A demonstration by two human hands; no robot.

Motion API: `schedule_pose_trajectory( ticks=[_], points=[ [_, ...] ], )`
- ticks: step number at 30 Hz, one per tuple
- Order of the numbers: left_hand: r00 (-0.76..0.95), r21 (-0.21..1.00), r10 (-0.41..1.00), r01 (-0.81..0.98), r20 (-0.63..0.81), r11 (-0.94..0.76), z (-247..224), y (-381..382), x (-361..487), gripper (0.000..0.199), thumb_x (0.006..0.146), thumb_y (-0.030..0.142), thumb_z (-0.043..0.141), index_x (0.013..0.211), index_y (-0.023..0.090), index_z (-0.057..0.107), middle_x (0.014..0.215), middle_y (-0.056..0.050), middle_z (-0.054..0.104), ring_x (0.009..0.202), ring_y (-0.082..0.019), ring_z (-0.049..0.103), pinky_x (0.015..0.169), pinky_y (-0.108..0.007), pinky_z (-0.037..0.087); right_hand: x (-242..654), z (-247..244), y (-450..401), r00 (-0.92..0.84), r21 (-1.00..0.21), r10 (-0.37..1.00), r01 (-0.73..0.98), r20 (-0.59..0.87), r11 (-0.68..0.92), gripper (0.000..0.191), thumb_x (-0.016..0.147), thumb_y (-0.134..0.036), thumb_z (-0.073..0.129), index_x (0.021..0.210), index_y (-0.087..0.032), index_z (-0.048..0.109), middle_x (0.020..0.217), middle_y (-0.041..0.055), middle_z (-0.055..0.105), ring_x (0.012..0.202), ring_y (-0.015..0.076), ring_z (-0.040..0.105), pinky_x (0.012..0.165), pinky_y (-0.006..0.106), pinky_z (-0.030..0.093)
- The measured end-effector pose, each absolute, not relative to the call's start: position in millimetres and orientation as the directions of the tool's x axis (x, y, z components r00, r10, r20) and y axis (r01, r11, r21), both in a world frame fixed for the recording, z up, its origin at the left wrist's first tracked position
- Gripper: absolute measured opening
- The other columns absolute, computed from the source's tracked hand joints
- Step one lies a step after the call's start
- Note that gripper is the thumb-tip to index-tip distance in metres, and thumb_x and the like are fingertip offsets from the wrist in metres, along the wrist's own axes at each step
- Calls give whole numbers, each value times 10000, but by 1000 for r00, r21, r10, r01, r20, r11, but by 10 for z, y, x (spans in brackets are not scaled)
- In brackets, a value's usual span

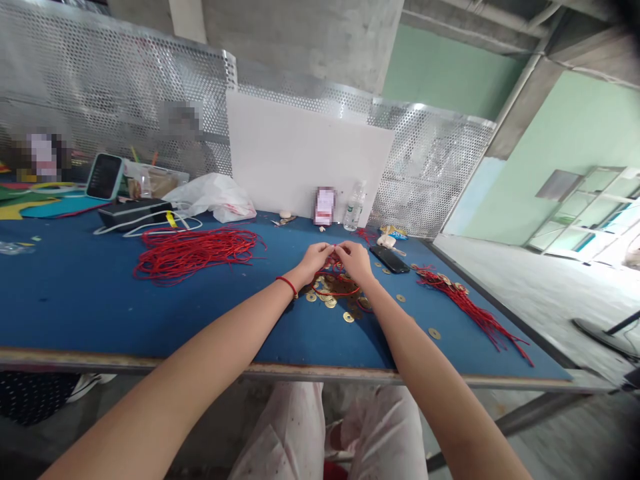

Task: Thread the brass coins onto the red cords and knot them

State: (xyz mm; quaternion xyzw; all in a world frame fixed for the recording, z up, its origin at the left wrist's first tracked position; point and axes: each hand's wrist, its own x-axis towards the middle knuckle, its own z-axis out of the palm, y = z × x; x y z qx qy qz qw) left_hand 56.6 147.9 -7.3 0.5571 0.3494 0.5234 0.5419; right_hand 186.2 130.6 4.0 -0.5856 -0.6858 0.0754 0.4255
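My left hand (pixel 316 258) and my right hand (pixel 354 259) meet above the blue table (pixel 200 313), fingers pinched on a thin red cord (pixel 334 263). A loop of the cord hangs below them. Gold-coloured coins (pixel 330 302) with holes lie scattered under and around my hands. A red bracelet (pixel 287 285) circles my left wrist. Left of my hands lies a large heap of red cords (pixel 200 253). Over on the right is a bundle of red cords with coins (pixel 470 303). The exact knot between my fingertips is too small to tell.
A black phone (pixel 389 259) lies right of my hands. Behind them stand a lit phone (pixel 325 206) and a plastic bottle (pixel 355 208) before a white board (pixel 305 153). At the left are a black box (pixel 135 215), white cables and a plastic bag (pixel 217 197).
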Motion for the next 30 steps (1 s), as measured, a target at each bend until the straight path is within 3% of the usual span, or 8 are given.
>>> schedule_pose_trajectory(
  ticks=[11, 16, 23, 30],
  points=[
    [229, 975, 954, -148, 195, -164, -48, 1439, 591, 172, 797, 147, 583, 626, 133, 585, 571, 16, 547, 536, -94, 465, 575, -233, 362, 1924, -21, 1403, 120, -751, 899, 601, 421, 272, 184, 755, -283, 581, 738, -195, 742, 691, 23, 701, 658, 168, 612, 640, 257, 456],
    [222, 978, 958, -148, 180, -150, -59, 1448, 598, 133, 759, 101, 589, 630, 131, 601, 576, 18, 556, 527, -84, 470, 572, -226, 365, 1921, -4, 1373, 93, -704, 886, 646, 455, 294, 180, 765, -263, 586, 775, -210, 758, 748, 30, 727, 721, 183, 639, 683, 267, 464],
    [215, 979, 963, -159, 162, -129, -105, 1505, 597, 191, 759, 253, 668, 620, 133, 617, 566, -6, 579, 544, -100, 506, 560, -229, 385, 1938, 24, 1346, 14, -586, 861, 738, 509, 334, 202, 803, -235, 570, 795, -231, 772, 743, 27, 732, 700, 189, 636, 662, 273, 443],
    [242, 972, 961, -222, 131, -76, -107, 1527, 542, 209, 706, 254, 757, 633, 115, 618, 549, 9, 545, 522, -79, 486, 589, -238, 402, 1944, 28, 1345, -12, -588, 861, 726, 508, 357, 199, 820, -252, 588, 856, -231, 783, 780, 35, 742, 716, 198, 638, 659, 280, 427]
  ],
)
